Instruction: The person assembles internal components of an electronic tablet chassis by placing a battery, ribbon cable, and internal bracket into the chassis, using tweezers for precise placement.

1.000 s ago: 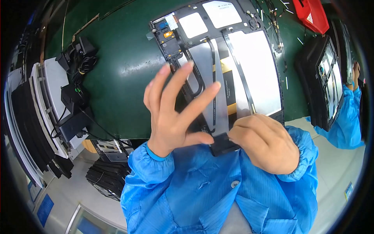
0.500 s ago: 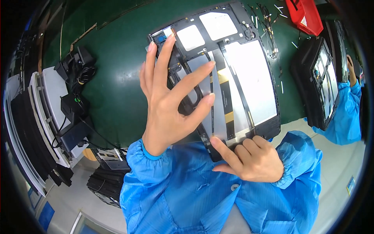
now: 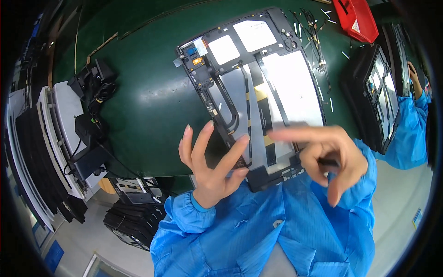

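An opened tablet chassis [image 3: 295, 92], with a black frame and silver plates, lies tilted in front of me, its near edge by my jacket. Thin black flex cables [image 3: 249, 106] run along its length, and a wider black strip [image 3: 265, 115] carries gold patches. My left hand [image 3: 213, 168] is at the chassis's lower left edge, its fingers spread and holding nothing. Above the lower right part is my right hand [image 3: 334, 152], with the index finger stretched leftward, thumb apart and other fingers loosely bent. Motion blurs it, and nothing shows in its grasp.
Loose cables [image 3: 318, 41] and white strips lie at the back right, near a red bin [image 3: 356, 21]. Several black chassis [image 3: 376, 97] lean at the right beside another person's blue sleeve [image 3: 410, 134]. Black adapters with cords [image 3: 94, 134] stand on the green mat [image 3: 147, 106] at left.
My left hand has drawn back from the chassis's upper left toward its lower left edge. My right hand has lifted from the near edge and moved up and right, index finger extended.
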The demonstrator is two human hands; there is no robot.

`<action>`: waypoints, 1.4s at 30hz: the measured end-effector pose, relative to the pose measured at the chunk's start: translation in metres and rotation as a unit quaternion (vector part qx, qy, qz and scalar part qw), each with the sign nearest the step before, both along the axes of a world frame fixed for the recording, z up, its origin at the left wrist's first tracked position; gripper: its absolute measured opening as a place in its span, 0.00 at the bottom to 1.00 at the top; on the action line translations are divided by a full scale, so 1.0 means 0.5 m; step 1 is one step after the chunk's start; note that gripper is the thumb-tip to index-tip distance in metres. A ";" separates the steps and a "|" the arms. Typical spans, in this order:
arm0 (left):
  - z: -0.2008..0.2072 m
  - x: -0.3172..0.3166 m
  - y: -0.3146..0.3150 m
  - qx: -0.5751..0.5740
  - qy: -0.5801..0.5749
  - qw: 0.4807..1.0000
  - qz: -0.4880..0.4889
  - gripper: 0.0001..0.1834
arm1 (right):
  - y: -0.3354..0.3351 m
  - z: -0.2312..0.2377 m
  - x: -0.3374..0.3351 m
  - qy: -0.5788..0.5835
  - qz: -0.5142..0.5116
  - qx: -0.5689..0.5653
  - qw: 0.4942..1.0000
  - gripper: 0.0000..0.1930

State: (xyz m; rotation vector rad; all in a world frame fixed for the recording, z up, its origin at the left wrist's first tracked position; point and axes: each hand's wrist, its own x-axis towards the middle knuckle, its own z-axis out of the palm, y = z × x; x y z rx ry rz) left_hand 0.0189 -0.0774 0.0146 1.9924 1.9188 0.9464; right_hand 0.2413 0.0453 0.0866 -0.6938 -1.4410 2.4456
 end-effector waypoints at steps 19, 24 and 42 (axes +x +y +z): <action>0.025 -0.003 0.019 -0.012 0.111 0.992 -0.058 0.21 | 0.061 0.021 -0.069 -0.022 -0.095 -0.218 0.971 0.32; 0.015 -0.003 0.020 -0.002 0.080 0.996 -0.046 0.19 | 0.071 0.008 -0.104 -0.142 -0.032 -0.093 0.985 0.24; -0.024 -0.018 0.019 0.050 0.059 0.994 -0.080 0.32 | 0.088 -0.060 -0.128 -0.131 -0.121 0.568 0.803 0.09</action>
